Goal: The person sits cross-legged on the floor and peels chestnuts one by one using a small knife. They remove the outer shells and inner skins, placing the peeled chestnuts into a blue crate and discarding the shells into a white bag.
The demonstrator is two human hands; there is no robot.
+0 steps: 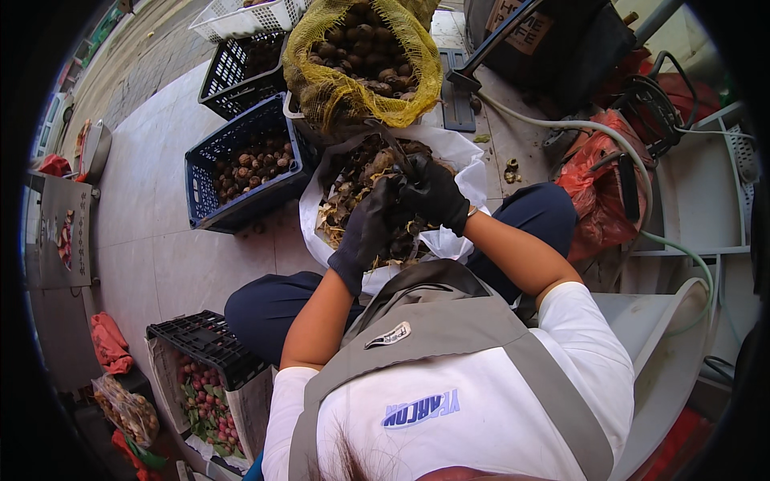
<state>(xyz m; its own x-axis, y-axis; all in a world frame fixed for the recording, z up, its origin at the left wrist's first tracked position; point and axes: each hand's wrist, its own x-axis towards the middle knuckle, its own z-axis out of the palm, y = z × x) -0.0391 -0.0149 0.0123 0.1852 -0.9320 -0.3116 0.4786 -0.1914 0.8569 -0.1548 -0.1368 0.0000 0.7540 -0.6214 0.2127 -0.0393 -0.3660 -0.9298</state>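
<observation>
My left hand (pixel 368 225), in a black glove, is curled over a white bag (pixel 313 225) of dark peelings and plant scraps (pixel 343 198). Beside it my right hand (pixel 438 191), also black-gloved, grips a dark, narrow tool that looks like a knife (pixel 390 143); its blade points away from me. Both hands meet closely above the scraps. Whatever lies between the fingers is hidden by the gloves, so I cannot tell what my left hand holds. Just beyond, a yellow mesh sack (pixel 430 66) stands rolled open, full of round, dark brown corms, perhaps water chestnuts (pixel 361 45).
Left of the bag, a blue plastic crate (pixel 240 210) holds more brown corms (pixel 255 165). Behind it are a black crate (pixel 219 75) and a white basket (pixel 240 21). A crate of reddish fruit (pixel 207 391) sits lower left. A hose (pixel 553 123) and red plastic bag (pixel 601 180) lie right.
</observation>
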